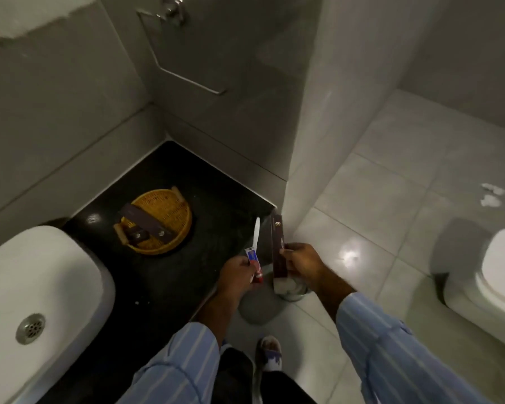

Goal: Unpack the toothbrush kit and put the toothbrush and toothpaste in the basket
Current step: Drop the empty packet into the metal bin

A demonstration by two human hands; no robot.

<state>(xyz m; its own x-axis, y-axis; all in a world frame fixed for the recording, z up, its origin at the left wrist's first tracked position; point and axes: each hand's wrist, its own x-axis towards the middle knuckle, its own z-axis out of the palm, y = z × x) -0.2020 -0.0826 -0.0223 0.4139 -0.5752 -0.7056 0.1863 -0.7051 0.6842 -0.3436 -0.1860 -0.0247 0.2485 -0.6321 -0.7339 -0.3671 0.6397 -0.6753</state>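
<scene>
White sink (41, 287) sits far left on the dark tabletop (164, 281). Wicker basket (158, 220) sits mid-tabletop, already holding two brown boxes (142, 225), so free room is on its far side. Left hand (235, 272) is closed around toothbrush (256, 233) and toothpaste (254, 263) together, probably to drop both at once. Right hand (301, 262) grips the emptied kit box (277, 246) upright, clear of the basket. Path looks unobstructed. Toilet (496, 272) at right.

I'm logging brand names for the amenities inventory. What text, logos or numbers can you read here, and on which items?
No words or numbers are readable.
Brown box in the right hand: small pale emblem, no legible lettering.
Brown boxes on the basket: similar emblems, too small.
Toothpaste in the left hand: print blurred.
</scene>
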